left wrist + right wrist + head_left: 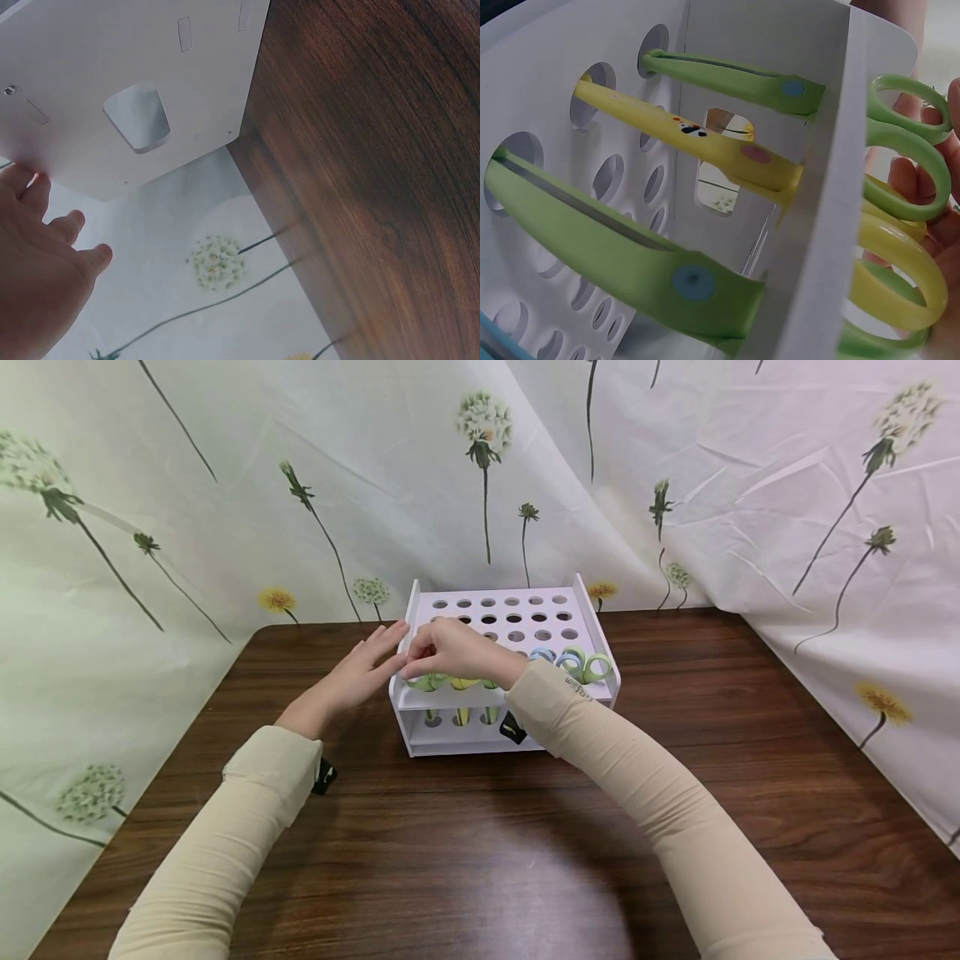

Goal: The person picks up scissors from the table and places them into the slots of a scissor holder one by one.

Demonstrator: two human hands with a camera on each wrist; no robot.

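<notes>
At the front left of a white rack (450,748), my right hand (467,650) has its fingers curled, thumb and forefinger pinching at the handle of the leftmost green scissors (731,81). Their blades pass down through the rack's upper and lower holes. Beside them stand yellow scissors (690,139) and another green pair (622,251), handles up. My left hand (347,681) has its fingers extended, fingertips at the rack's left side panel (67,90). In the head view, the right hand and sleeve hide part of the front row.
More scissors with blue handles (542,654) and green handles (597,668) stand at the rack's front right. Several rows of round holes lie behind. The rack stands on a dark wooden table (450,860), before a dandelion-printed cloth (360,468).
</notes>
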